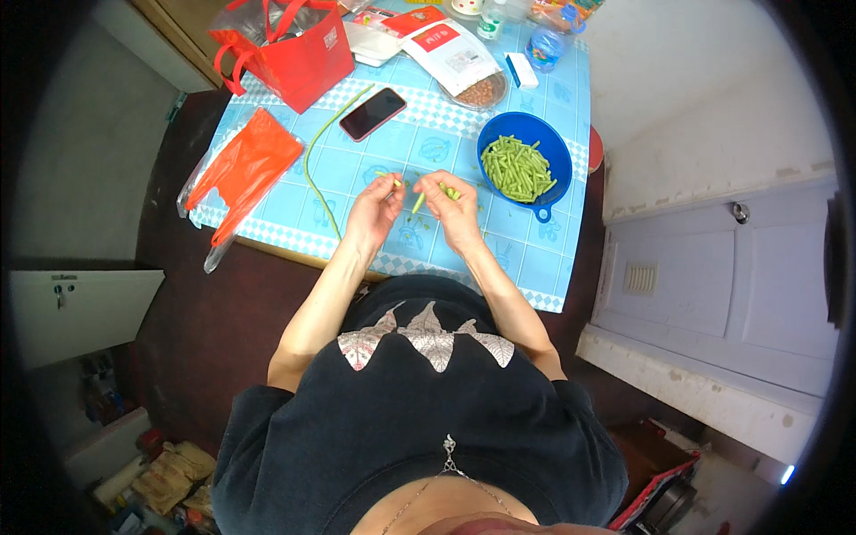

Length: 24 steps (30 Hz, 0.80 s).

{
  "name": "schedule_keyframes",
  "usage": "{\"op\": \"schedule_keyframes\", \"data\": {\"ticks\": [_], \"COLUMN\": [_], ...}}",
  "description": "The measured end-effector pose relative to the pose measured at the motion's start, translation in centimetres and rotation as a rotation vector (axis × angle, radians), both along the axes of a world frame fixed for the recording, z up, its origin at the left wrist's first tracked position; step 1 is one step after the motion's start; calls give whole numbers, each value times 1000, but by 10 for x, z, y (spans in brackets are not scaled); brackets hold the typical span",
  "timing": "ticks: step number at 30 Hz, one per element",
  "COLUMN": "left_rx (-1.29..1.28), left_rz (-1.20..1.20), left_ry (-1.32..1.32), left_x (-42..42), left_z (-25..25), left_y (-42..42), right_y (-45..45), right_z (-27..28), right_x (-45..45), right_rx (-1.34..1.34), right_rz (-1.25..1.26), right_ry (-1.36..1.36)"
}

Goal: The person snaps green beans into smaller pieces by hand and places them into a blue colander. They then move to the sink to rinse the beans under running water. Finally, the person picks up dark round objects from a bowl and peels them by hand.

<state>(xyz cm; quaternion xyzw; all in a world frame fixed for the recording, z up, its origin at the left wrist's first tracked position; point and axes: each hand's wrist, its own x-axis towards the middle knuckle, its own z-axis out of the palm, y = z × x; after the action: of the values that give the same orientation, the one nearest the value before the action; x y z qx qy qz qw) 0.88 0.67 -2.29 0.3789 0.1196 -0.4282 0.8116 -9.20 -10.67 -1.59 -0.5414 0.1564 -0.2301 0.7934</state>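
Observation:
Above the near part of a table, my left hand (376, 208) pinches a short green bean piece (396, 182) between thumb and fingertips. Close beside it on the right, my right hand (453, 208) holds several cut bean pieces (450, 192), one pointing down toward the tabletop. To the right of that hand sits a blue plastic colander (563, 160), partly filled with short green bean pieces (518, 167). One long uncut bean (311, 150) lies curved on the cloth left of my left hand; its lower end runs to my left wrist.
A blue patterned tablecloth (428, 147) covers the table. On it lie a phone (372, 114), an orange plastic bag (249, 167), a red tote bag (314, 63), a white-and-red food pouch (455, 57) over a bowl of brown nuts (481, 92), a small box (521, 71) and a plastic bottle (545, 50).

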Motion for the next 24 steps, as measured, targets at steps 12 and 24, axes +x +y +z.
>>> {"op": "schedule_keyframes", "data": {"ticks": [12,24], "left_rx": [345,182], "left_rz": [-353,-437], "left_ry": [-754,-429], "left_x": [-25,-4], "left_z": [-1,14], "left_y": [4,-2], "right_y": [-7,-16], "right_z": [-6,27], "right_x": [8,-10], "right_rx": [-298,-1119], "right_rz": [37,-36], "right_ry": [172,144]}}
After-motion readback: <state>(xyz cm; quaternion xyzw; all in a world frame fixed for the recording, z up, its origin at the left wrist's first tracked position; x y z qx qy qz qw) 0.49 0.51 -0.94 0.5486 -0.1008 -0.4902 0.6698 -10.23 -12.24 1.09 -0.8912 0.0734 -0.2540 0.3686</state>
